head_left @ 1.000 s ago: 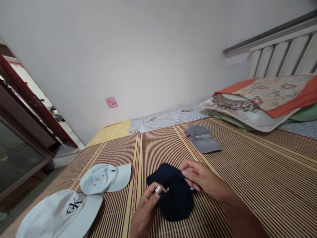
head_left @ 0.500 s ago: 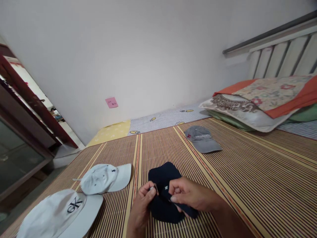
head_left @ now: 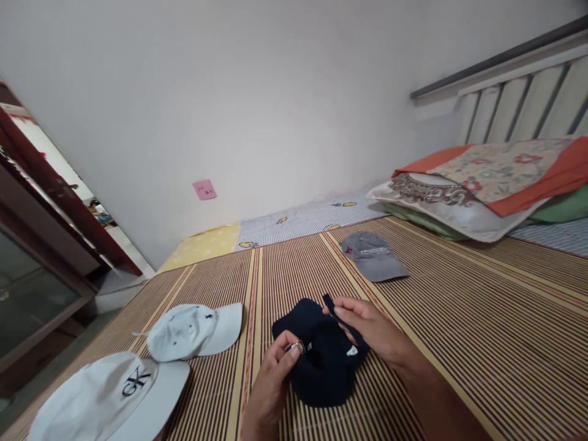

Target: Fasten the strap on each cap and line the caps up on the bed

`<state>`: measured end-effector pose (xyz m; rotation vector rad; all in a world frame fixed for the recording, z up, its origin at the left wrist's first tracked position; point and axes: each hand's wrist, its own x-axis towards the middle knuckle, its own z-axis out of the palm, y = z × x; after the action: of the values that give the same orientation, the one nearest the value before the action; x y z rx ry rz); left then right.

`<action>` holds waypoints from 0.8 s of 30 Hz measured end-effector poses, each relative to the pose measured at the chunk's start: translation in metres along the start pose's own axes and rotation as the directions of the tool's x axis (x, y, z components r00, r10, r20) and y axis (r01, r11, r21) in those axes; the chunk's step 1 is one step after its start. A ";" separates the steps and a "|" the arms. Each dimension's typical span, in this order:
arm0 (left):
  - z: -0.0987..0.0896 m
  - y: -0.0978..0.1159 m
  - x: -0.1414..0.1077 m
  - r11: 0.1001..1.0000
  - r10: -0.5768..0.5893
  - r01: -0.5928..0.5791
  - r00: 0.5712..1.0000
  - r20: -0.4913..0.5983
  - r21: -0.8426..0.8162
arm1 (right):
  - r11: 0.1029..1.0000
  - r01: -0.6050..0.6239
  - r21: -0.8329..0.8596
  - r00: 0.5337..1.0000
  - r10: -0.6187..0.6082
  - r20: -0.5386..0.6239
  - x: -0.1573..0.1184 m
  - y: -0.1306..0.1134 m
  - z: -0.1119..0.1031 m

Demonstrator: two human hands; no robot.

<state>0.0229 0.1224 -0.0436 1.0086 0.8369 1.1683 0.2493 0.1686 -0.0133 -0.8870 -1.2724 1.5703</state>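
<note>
A dark navy cap [head_left: 321,383] lies on the striped mat with its hollow inside facing me and its brim [head_left: 298,315] pointing away. My left hand [head_left: 277,373] pinches a small metal buckle [head_left: 296,347] at the cap's left side. On the right, my right hand [head_left: 370,324] grips the dark cap strap [head_left: 329,304] between thumb and fingers, its free end sticking up. Strap end and buckle are apart. A small white label [head_left: 352,351] shows inside the cap below my right hand.
Left of my hands lie a pale cap [head_left: 181,334] and a larger white cap [head_left: 92,398] with black letters. A grey cap [head_left: 374,254] rests farther back on the striped mat [head_left: 459,318]. Pillows [head_left: 496,184] sit at the back right by the wall. A pink note [head_left: 204,190] is on the wall.
My right hand has moved up and away from the buckle, with the strap's free end now raised. The cap's inside has opened wider, and its white label shows.
</note>
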 end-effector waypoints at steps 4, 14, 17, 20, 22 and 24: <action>-0.003 -0.001 0.001 1.000 -0.009 0.009 1.000 -0.019 0.013 | 0.993 -0.017 -0.117 0.999 0.022 0.043 0.002 0.012 0.005; -0.005 -0.003 0.008 0.997 -0.012 0.007 0.998 -0.056 -0.075 | 0.999 -0.043 0.014 0.991 0.041 0.131 0.016 0.020 0.037; -0.006 -0.005 0.008 0.994 -0.009 0.001 0.998 -0.068 -0.108 | 0.992 -0.022 0.124 0.996 0.012 0.083 0.017 0.012 0.034; -0.007 -0.005 0.008 0.991 0.005 -0.015 0.997 -0.078 -0.130 | 0.975 0.025 0.223 1.000 -0.027 0.008 0.015 0.000 0.025; -0.006 -0.005 0.007 0.991 0.005 -0.016 0.997 -0.081 -0.133 | 0.965 0.048 0.258 0.999 -0.046 -0.014 0.013 -0.006 0.020; -0.005 -0.005 0.007 0.992 0.002 -0.013 0.997 -0.082 -0.126 | 0.964 0.067 0.256 0.998 -0.065 -0.017 0.012 -0.011 0.015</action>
<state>0.0211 0.1298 -0.0503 0.8655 0.8131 1.2598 0.2339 0.1762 0.0006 -0.6790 -1.0517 1.6319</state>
